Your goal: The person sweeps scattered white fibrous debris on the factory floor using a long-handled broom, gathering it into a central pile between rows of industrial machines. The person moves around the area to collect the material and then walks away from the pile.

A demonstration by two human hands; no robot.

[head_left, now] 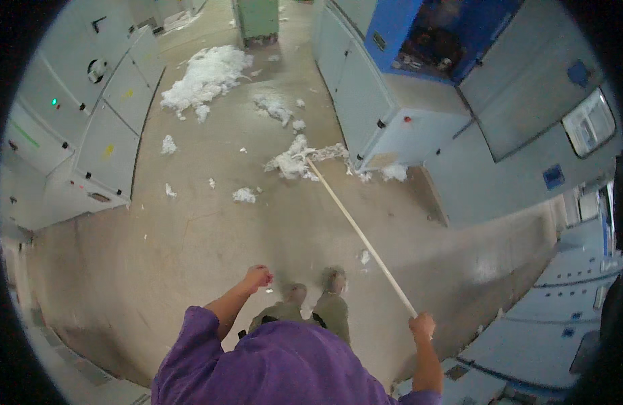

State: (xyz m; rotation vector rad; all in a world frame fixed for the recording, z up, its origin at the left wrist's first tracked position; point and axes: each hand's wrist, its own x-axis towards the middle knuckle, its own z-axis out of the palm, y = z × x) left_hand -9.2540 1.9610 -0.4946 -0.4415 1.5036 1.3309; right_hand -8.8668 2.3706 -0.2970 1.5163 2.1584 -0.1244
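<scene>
My right hand (423, 325) is wrapped round the near end of a long, pale pole (359, 233). The pole slants forward and left across the floor, and its far end meets a clump of white fluffy fibre (294, 160). Whatever head the pole has is hidden in or blends with that fluff. My left hand (257, 277) hangs free to the left of my legs, its fingers curled with nothing visible in them. Ahead on the left lies a large heap of white fibre (207, 75), and a smaller tuft (274, 108) sits between the heap and the clump.
Grey machine cabinets (112, 135) line the left side. On the right, a protruding grey cabinet (386, 115) stands below a blue-framed opening (392, 34). A green pillar (257, 20) rises at the far end. Scattered tufts (244, 195) dot the brownish floor (210, 236).
</scene>
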